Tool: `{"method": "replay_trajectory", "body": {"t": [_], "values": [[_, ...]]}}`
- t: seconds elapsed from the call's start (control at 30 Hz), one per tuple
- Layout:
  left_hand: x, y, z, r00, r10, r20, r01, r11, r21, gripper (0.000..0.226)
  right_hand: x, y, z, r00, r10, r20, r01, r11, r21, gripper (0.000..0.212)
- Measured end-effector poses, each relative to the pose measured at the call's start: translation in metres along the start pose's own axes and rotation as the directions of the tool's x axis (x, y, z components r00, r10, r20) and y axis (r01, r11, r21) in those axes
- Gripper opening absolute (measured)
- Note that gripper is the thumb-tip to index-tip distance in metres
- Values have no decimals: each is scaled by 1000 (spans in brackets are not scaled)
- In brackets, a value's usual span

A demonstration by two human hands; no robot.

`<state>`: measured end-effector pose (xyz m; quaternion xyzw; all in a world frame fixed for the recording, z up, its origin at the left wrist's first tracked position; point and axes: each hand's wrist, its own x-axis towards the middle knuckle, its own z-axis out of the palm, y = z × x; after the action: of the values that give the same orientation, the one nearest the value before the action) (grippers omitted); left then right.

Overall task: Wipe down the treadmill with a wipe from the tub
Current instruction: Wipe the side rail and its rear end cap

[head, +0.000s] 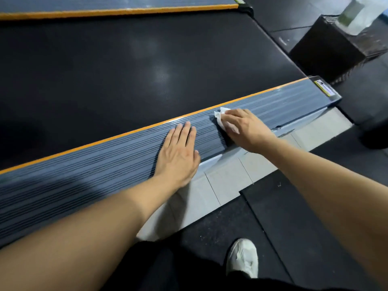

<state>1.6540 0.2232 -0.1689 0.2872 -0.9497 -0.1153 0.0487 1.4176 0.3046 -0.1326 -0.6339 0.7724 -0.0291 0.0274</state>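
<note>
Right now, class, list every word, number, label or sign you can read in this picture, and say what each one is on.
None can be read.
Yellow sticker at the far end of the treadmill side rail: print too small and blurred to read.
Tub on the black box: greenish label, blurred, unreadable.
Wipe under the right hand: no print showing.
</note>
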Motion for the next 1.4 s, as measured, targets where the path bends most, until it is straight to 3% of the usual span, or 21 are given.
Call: {"method": "replay_trajectory", "body": {"t": [0.1, 0.23, 0.37, 0.47, 0.57, 0.7, 0.8, 0.9, 0.97, 1.0, 1.1, 1.17, 1.23, 1.3, 1.4], "values": [[6, 6, 9, 999, -54, -5, 54, 997, 57, 70, -4, 24, 4, 994, -36, -105, 35, 999, -13, 38], [5, 10, 8, 998, -64, -2, 64, 992, 105, 67, -14, 43, 30, 987, -62, -146, 84, 985, 150, 43], [7, 9, 14, 998, -41, -42, 48, 980, 193, 66, -7, 44, 36, 995, -8, -95, 37, 951, 307, 53], [7, 12, 14, 994, -37, -101, 47, 994, 101, 64, 2, 32, 37, 997, -2, -83, 29, 946, 322, 55], [4, 12, 8, 984, -69, -167, 62, 997, -49, 64, 12, -17, 39, 969, -210, -128, 242, 906, 347, 62], [5, 13, 7, 975, -93, -203, 93, 996, -8, 65, 18, -55, 46, 931, -343, -124, 364, 889, 276, 63], [7, 12, 9, 975, -128, -182, 134, 991, 20, 66, 17, -1, 42, 967, -192, -170, 232, 936, 264, 62], [7, 12, 9, 979, -138, -151, 147, 988, 47, 66, 10, 64, 38, 974, 107, -201, -62, 973, 221, 64], [7, 14, 10, 977, -141, -157, 153, 986, 66, 65, 12, 67, 37, 953, 231, -198, -190, 960, 205, 66], [8, 14, 10, 978, -147, -149, 159, 985, 72, 65, 15, 54, 39, 955, 220, -199, -178, 961, 210, 69], [8, 13, 9, 982, -142, -125, 154, 984, 89, 65, 18, -18, 52, 959, 18, -282, 69, 952, 297, 59], [8, 13, 8, 987, -139, -86, 147, 984, 97, 64, 5, -66, 58, 975, -97, -201, 162, 927, 340, 56], [8, 12, 7, 987, -154, -40, 157, 984, 85, 66, -2, -67, 61, 970, -177, -168, 222, 926, 306, 61], [9, 13, 2, 980, -198, 20, 196, 977, 82, 72, -6, -24, 61, 970, -105, -217, 167, 941, 293, 57], [14, 13, -12, 942, -267, 202, 243, 960, 139, 69, -33, 54, 61, 951, 124, -282, -49, 964, 260, 56]]}}
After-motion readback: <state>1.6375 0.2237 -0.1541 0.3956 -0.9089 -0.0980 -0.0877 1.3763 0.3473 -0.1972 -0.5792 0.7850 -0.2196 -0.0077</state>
